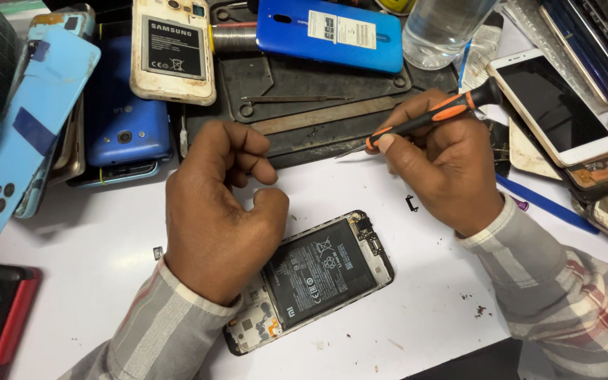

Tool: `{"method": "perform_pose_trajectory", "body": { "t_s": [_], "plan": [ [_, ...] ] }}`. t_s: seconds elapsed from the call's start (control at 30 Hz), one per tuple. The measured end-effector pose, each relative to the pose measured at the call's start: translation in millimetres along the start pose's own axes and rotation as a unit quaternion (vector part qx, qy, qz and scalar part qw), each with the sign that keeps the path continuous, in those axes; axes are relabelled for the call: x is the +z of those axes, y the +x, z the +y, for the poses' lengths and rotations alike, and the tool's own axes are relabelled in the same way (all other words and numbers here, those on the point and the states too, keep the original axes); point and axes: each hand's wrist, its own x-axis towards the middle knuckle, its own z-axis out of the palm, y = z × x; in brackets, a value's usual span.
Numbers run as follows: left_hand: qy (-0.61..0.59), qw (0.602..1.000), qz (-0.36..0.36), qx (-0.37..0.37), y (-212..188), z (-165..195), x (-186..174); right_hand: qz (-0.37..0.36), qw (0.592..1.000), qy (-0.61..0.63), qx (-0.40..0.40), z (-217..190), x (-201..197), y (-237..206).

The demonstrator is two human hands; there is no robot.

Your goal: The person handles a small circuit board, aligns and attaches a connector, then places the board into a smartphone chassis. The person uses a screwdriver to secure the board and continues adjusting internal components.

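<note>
Above opened phone [318, 276], left hand [216, 211] fisted, empty, right hand [445, 165] gripping screwdriver [427, 118]

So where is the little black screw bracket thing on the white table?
The small black metal bracket lies alone on the white table, just below the right hand.

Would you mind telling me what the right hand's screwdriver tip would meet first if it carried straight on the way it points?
Probably the left hand: the screwdriver in the right hand points left and slightly down toward its curled fingers, though depth is unclear.
</note>
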Motion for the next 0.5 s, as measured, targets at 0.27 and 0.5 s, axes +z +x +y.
{"method": "perform_pose_trajectory", "body": {
  "t_s": [0.27,0.5],
  "plan": [
    [0.001,1.0,-0.006,0.007,0.7,0.9,0.3,0.017,0.998,0.044,0.033,-0.8,4.6,0.1],
    [0.007,1.0,-0.006,0.0,0.9,1.6,-0.2,0.015,1.0,-0.009,-0.016,-0.1,0.0,0.5]
  ]
}}
